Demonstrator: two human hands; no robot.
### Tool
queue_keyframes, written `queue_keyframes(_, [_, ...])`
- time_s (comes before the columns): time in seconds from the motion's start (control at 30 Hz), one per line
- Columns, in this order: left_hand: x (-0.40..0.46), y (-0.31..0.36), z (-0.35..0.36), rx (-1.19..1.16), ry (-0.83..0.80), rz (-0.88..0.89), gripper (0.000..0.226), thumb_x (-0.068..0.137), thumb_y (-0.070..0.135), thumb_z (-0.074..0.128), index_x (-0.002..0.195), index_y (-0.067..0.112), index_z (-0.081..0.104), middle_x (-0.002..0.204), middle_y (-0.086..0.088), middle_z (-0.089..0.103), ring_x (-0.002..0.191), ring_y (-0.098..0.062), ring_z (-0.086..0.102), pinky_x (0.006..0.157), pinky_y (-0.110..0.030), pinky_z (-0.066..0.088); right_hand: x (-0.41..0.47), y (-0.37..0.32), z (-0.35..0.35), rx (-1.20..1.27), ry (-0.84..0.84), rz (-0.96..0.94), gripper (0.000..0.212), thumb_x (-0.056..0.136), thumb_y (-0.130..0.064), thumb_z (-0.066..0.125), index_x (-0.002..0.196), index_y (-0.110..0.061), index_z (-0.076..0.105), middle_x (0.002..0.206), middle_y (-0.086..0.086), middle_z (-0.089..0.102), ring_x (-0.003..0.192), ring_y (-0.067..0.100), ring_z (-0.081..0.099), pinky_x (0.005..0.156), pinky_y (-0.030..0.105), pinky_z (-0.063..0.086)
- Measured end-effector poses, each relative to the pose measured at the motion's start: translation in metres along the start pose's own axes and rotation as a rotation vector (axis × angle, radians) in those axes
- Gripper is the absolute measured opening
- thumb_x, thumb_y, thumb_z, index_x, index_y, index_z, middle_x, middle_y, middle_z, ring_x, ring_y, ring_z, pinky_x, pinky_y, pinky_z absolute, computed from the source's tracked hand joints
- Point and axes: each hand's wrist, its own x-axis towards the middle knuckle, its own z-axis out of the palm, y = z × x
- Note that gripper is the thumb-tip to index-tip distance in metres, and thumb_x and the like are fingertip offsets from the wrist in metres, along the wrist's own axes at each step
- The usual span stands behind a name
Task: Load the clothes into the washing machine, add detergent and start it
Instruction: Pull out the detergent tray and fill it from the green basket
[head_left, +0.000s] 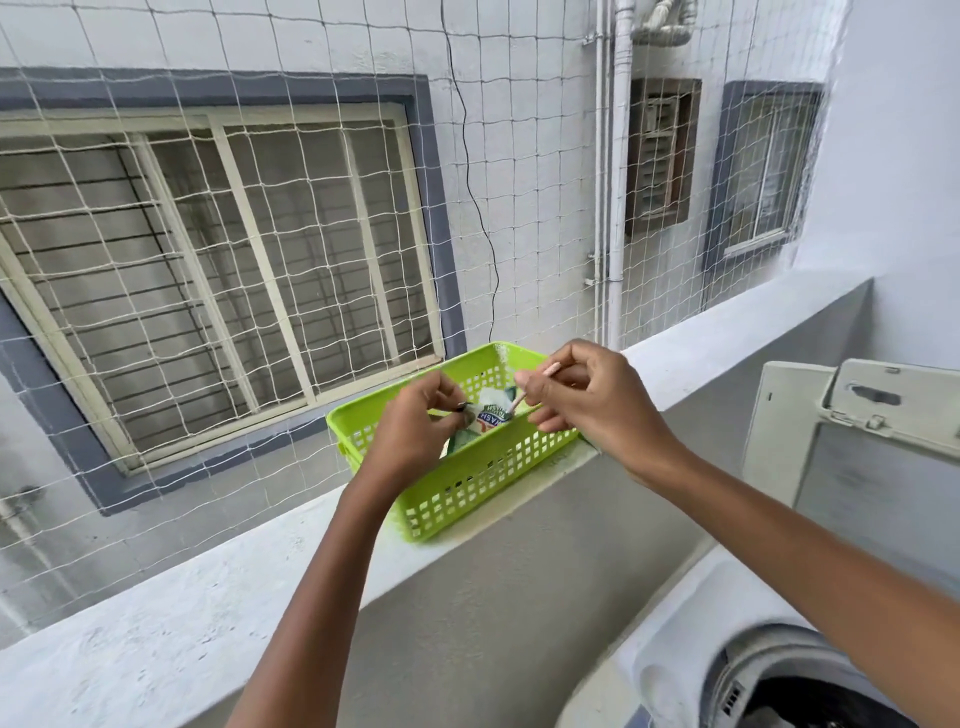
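Observation:
A lime-green perforated basket (470, 480) sits on the white parapet ledge (218, 597). Inside it stands a detergent packet (492, 415) with a green and white label. My left hand (415, 431) pinches the packet's top edge. My right hand (592, 400) holds a small pale scoop (535, 387) by its handle, its tip dipped into the packet's mouth. At the bottom right is the top-loading washing machine (691, 629), its drum opening (810, 696) dark, with its lid (857, 447) raised upright behind.
A white safety net (311, 208) spans the opening beyond the ledge. Behind it are a neighbouring wall with barred windows and vertical drain pipes (618, 182). A white wall closes the right side.

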Motion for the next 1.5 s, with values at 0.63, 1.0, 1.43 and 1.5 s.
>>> queue_keyframes(0.63, [-0.047, 0.010, 0.002, 0.271, 0.362, 0.228, 0.028, 0.091, 0.035, 0.059, 0.117, 0.029, 0.052, 0.117, 0.009, 0.059, 0.108, -0.019, 0.055, 0.087, -0.038, 0.043, 0.001, 0.052, -0.052, -0.227, 0.324, 0.187, 0.022, 0.077, -0.009, 0.068, 0.093, -0.023, 0.060, 0.078, -0.002, 0.063, 0.068, 0.020, 0.059, 0.066, 0.035, 0.047])
queue_keyframes(1.0, [-0.125, 0.012, 0.091, -0.266, 0.328, 0.176, 0.014, 0.084, 0.036, 0.052, 0.096, 0.035, 0.058, 0.092, 0.015, 0.064, 0.087, -0.008, 0.061, 0.078, -0.025, 0.048, -0.006, 0.099, -0.060, 0.365, 0.498, 0.770, 0.060, 0.082, -0.036, 0.071, 0.127, -0.003, 0.047, 0.115, 0.020, 0.052, 0.092, 0.034, 0.059, 0.075, 0.041, 0.053])
queue_keyframes(1.43, [-0.159, -0.017, 0.113, -0.446, 0.233, -0.096, 0.029, 0.073, 0.020, 0.054, 0.081, 0.046, 0.062, 0.076, 0.011, 0.070, 0.070, -0.007, 0.066, 0.065, -0.016, 0.051, 0.012, 0.101, -0.055, 0.575, 0.699, 0.727, 0.040, 0.075, -0.010, 0.078, 0.104, 0.001, 0.054, 0.114, 0.028, 0.060, 0.079, 0.031, 0.062, 0.069, 0.038, 0.052])
queue_keyframes(1.5, [-0.161, -0.021, 0.115, -0.443, 0.220, -0.102, 0.028, 0.074, 0.020, 0.054, 0.081, 0.045, 0.062, 0.075, 0.011, 0.070, 0.070, -0.008, 0.066, 0.065, -0.016, 0.052, 0.010, 0.099, -0.059, 0.562, 0.699, 0.702, 0.045, 0.075, -0.011, 0.078, 0.110, 0.004, 0.053, 0.112, 0.028, 0.061, 0.073, 0.028, 0.063, 0.069, 0.038, 0.053])
